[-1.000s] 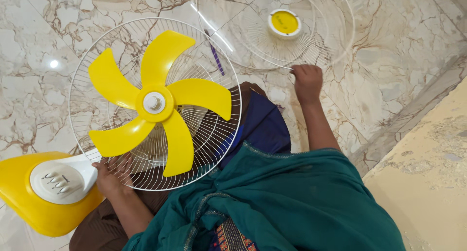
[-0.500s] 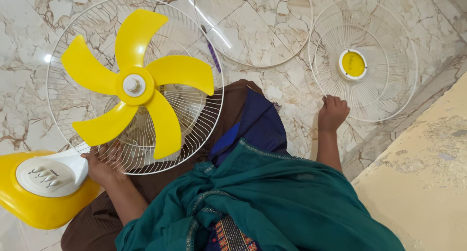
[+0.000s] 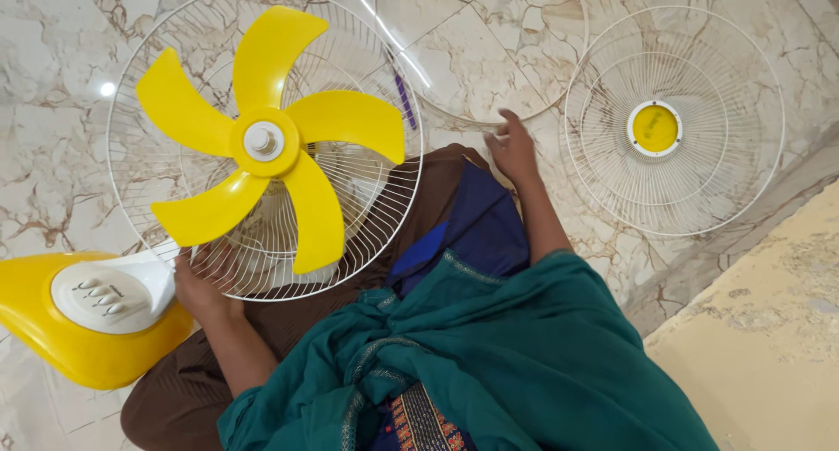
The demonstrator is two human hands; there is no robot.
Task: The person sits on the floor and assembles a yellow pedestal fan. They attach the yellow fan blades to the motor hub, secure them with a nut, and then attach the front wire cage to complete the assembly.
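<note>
Gripped the near rim of the rear fan guard (image 3: 384, 232) with the left hand (image 3: 203, 287), fingers curled through the wires beside the yellow base (image 3: 52, 329). Reached with the right hand (image 3: 514, 149), fingers spread, touching the loose white ring (image 3: 476, 119) on the marble floor (image 3: 52, 171). Best kept the guard steady while lifting the ring evenly. Round yellow badge (image 3: 655, 128) centred on the front guard (image 3: 743, 180), far right.
</note>
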